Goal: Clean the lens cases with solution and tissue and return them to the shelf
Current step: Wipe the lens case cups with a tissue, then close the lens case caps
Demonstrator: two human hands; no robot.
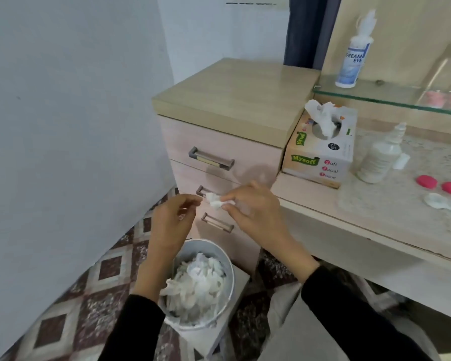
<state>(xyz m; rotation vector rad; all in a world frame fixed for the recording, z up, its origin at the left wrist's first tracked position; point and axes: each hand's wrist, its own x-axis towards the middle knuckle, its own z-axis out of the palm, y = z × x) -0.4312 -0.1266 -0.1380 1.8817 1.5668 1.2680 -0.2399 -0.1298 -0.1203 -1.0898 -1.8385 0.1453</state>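
The right hand (248,204) pinched a crumpled tissue (216,200) above the bin (206,242); the left hand (172,217) hung loosely curled just beside it, seemingly empty; the lens case (443,201) lay uncapped near the tabletop (310,196) front edge, probably wiped; capping and shelving remained; open air surrounded both hands.
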